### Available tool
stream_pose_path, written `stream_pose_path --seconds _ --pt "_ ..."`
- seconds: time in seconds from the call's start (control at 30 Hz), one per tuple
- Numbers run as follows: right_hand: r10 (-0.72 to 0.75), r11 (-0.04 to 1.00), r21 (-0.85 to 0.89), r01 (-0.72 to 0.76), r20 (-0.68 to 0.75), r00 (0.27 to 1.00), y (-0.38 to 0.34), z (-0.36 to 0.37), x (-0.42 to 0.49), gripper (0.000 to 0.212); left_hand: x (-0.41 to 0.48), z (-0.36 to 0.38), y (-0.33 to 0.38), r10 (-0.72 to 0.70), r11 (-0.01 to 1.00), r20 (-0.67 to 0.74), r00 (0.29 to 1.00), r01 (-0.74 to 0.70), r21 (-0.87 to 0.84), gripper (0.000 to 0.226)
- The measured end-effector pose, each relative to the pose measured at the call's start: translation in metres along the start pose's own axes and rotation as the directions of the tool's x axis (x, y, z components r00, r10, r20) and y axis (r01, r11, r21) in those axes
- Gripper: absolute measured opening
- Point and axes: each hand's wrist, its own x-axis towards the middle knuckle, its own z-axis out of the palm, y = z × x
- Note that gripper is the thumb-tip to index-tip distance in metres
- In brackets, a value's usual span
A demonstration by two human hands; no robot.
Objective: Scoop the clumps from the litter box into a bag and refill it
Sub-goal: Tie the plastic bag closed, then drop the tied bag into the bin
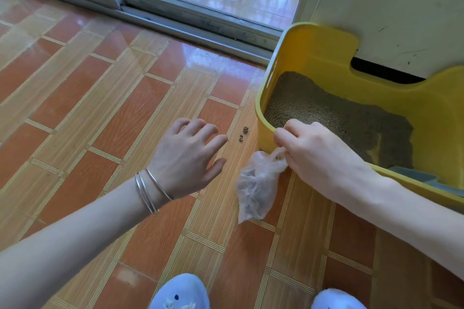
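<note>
The right hand (308,150) is closed, pinching the gathered neck of a thin, crinkled, see-through plastic bag (256,188) just beside the near left corner of the litter box (316,57). The bag hangs long and limp, neck up toward the hand, its bottom toward the near floor, with dark bits showing through its lower part. The left hand (188,155) hovers spread and empty over the floor, fingers pointing toward two small dark clumps (243,133) lying on the tiles between it and the box. Thin metal bangles (150,188) ring that wrist. The box is smooth yellow plastic with rounded corners and holds grainy grey-brown litter (334,113). The floor (100,108) is glossy orange tile.
</note>
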Motion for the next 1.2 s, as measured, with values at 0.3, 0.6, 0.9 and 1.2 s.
stream_pose_path --seconds 0.3,0.6,0.9,1.2 --pt "-0.038 0.992 0.127 0.018 0.16 0.986 -0.004 -0.018 0.04 0.028 -0.008 -0.036 -0.019 -0.24 0.967 0.295 0.925 0.255 -0.013 0.057" --pt "-0.148 0.972 0.216 0.093 0.252 0.956 -0.034 -0.194 0.084 0.032 -0.02 -0.229 -0.029 -0.397 0.898 0.321 0.86 0.436 -0.057 0.054" --pt "0.059 0.727 0.628 -0.277 0.345 0.937 -0.065 -0.448 0.144 0.021 -0.013 -0.485 -0.042 -0.452 0.868 0.231 0.862 0.485 -0.109 0.052" --pt "0.006 0.72 0.678 -0.149 0.209 0.978 -0.103 -0.646 0.169 0.018 -0.027 -0.68 -0.042 -0.556 0.817 0.131 0.821 0.569 -0.097 0.052"
